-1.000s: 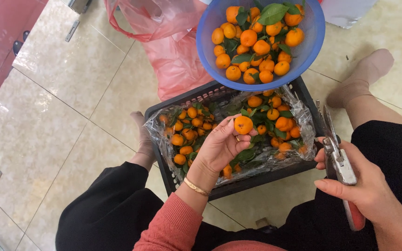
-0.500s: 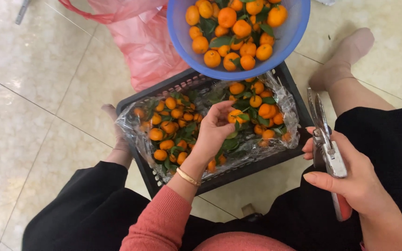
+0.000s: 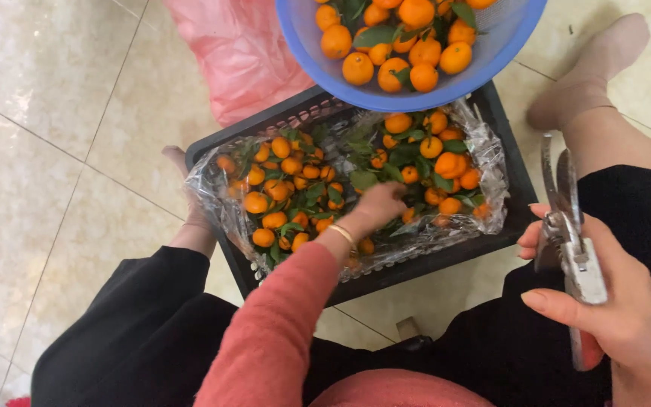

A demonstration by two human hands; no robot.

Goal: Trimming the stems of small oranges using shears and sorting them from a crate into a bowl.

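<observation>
Left hand (image 3: 374, 207): reaching into the black crate (image 3: 506, 136), fingers curled down among small oranges (image 3: 280, 188); whether they pinch one, cannot tell.
Right hand (image 3: 612, 316): fingers wrapped around metal shears (image 3: 566, 226), well right of the crate.

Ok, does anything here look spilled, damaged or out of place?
Nothing stands out. The small oranges stay inside the plastic-lined black crate and the blue bowl; none lie on the floor. The left hand reaches into the crate; the right hand holds shears.
</observation>
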